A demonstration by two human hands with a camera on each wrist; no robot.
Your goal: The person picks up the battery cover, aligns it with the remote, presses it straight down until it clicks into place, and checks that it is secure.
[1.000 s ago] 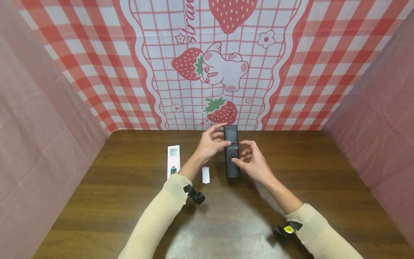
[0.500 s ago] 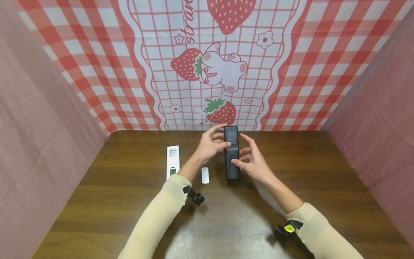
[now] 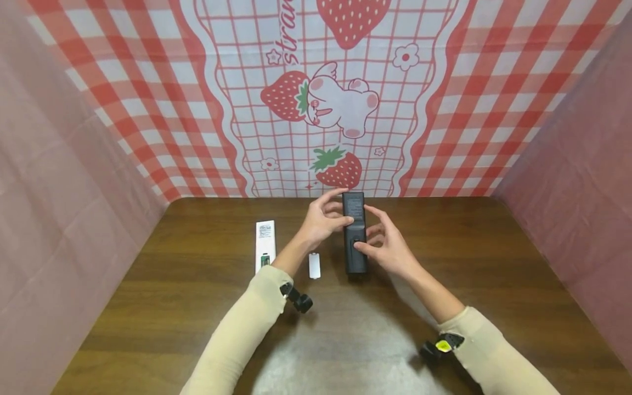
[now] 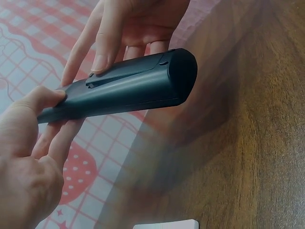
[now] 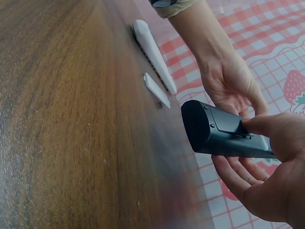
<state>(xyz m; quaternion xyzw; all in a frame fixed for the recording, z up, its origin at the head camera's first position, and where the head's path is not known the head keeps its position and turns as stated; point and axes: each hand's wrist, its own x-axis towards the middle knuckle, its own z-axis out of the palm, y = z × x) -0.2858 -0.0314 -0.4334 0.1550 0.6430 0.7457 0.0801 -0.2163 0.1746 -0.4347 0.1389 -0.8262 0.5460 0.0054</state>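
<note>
A black remote (image 3: 355, 233) is held up above the table, its back facing the head camera. The left hand (image 3: 318, 222) grips its upper left part, thumb on the back. With its thumb on the battery cover (image 4: 126, 69), the right hand (image 3: 390, 247) holds the lower right side, fingers around the edge. In the left wrist view one edge of that cover stands slightly raised from the body. The right wrist view shows the remote's rounded end (image 5: 194, 126) and both hands around its far part.
A white remote (image 3: 265, 241) with an uncovered green compartment lies on the wooden table (image 3: 163, 307), partly behind the left forearm. A small white cover (image 3: 314, 265) lies between it and the black remote. A patterned cloth (image 3: 197, 137) hangs behind.
The right index finger, raised off the black remote's edge half a second ago, now lies closer against it. Both hands otherwise keep nearly the same place.
</note>
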